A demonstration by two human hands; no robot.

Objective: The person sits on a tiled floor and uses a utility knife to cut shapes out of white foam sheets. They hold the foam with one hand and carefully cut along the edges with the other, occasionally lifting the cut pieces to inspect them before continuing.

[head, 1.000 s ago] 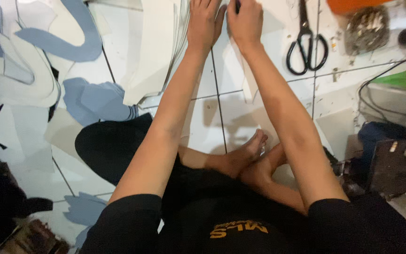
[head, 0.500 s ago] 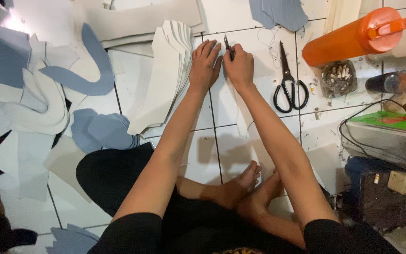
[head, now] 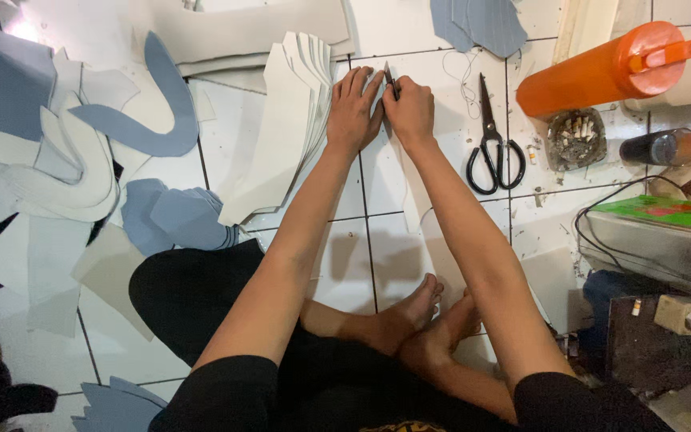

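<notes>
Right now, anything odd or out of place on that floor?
Mostly clutter: the orange bottle lies on its side, and a small dark bottle does too. Cut white and blue pieces are scattered loosely. Nothing looks spilled. Both hands, left hand and right hand, press white sheet, right holding a thin blade.

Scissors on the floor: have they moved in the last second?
No. The scissors lie just left of the ashtray, as before; only the camera shifted.

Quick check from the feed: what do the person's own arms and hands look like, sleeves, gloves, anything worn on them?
Both arms are bare from the upper arm down, with short black sleeves ending above the elbows. The left hand and right hand are bare: no gloves, and no rings, watch or bracelets that I can make out at the wrists.
</notes>
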